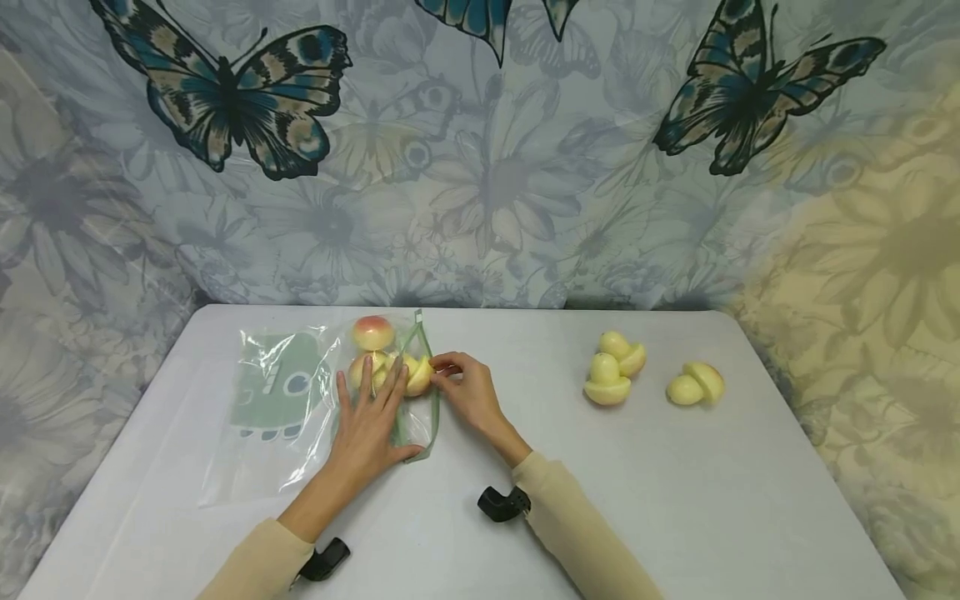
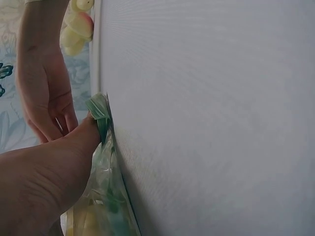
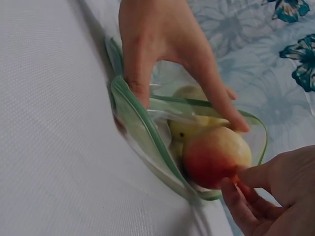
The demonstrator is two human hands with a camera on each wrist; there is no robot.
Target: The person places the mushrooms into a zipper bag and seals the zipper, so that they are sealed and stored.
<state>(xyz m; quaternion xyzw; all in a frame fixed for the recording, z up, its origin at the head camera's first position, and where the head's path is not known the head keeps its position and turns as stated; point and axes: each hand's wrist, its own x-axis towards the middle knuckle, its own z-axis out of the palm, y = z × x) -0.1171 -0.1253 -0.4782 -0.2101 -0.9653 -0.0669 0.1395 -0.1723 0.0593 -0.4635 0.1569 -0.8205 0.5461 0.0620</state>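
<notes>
Table [image 1: 600,517], toward back right corner: three yellow mushroom-shaped pieces [image 1: 607,392] lay loose.
Zip bag [image 1: 303,417]: one; left hand [image 1: 365,427] straddled its mouth, fingers spread.
Right hand [image 1: 472,393]: pinched one red-yellow piece [image 3: 215,156].

Clear plastic bag [image 1: 300,425] with fruit inside it and at its mouth.
The bag lies flat, a green figure [image 1: 276,379] printed on its closed end, its green-edged mouth gaping; the left hand [image 1: 367,433] rests across it, fingers spread, thumb at the rim. One rounded fruit [image 3: 216,155], red shading to yellow, sits in the bag's mouth, pinched by the right hand [image 1: 468,390]. A red-topped fruit [image 1: 373,332] lies deeper in the bag, beside yellow ones.
</notes>
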